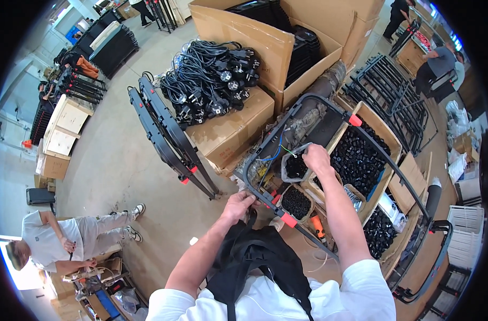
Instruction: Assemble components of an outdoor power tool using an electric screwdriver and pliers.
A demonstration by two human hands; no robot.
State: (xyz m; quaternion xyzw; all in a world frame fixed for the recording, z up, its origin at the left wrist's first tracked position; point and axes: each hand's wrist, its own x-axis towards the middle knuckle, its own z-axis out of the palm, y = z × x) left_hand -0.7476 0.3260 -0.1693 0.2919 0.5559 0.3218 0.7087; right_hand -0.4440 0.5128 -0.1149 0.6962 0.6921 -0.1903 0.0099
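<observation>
A black tubular frame [278, 128] with red corner pieces lies across the work area in front of me. My left hand [239, 207] is closed at the frame's near left corner, its fingertips against the tube. Blue and green wires [280, 145] stick out inside the frame. My right hand [317, 159] dips its bent fingers into a plastic-lined tub [285, 176] of small black parts; what they hold is hidden. Nearer to me stands another tub of tiny black pieces [296, 205]. An orange-and-black tool [318, 227] is beside it.
Wooden trays of black parts [356, 160] extend to the right. Power cords [212, 80] are heaped on a cardboard box [238, 128], with folded black frames [166, 134] to its left. A co-worker [67, 235] sits at far left; other people [439, 67] are at the back right.
</observation>
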